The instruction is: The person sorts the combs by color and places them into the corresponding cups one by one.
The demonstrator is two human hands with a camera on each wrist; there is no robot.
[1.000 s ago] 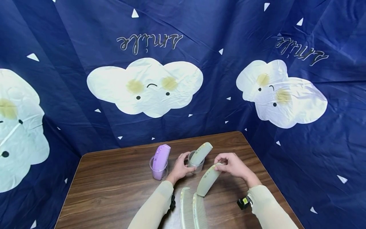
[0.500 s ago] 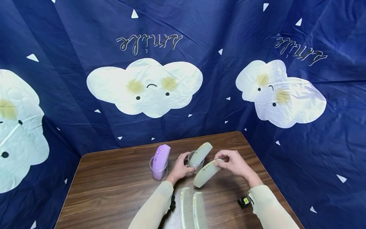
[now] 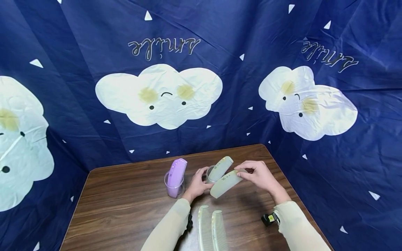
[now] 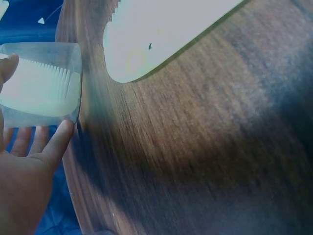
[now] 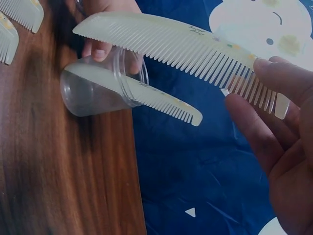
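Note:
My left hand (image 3: 198, 183) holds a clear plastic cup (image 5: 76, 100) from its left side, thumb and fingers round its wall. A pale green comb (image 3: 222, 166) leans inside that cup, its upper end sticking out past the rim. With thumb and fingers my right hand (image 3: 259, 177) pinches one end of a second pale green comb (image 5: 161, 36). This comb slants in the air, its free end in front of the cup and near my left thumb. In the head view it hides part of the cup.
On the left, another clear cup (image 3: 179, 193) holds a purple comb (image 3: 177, 176). Two more pale green combs (image 3: 205, 226) lie side by side on the wooden table (image 3: 125, 202), near its front. A dark blue cloth (image 3: 238, 125) with clouds hangs behind.
My right hand has lifted its comb off the lying combs and moved it up and away from me towards the cup, tilting it flatter. The left hand stays on the cup.

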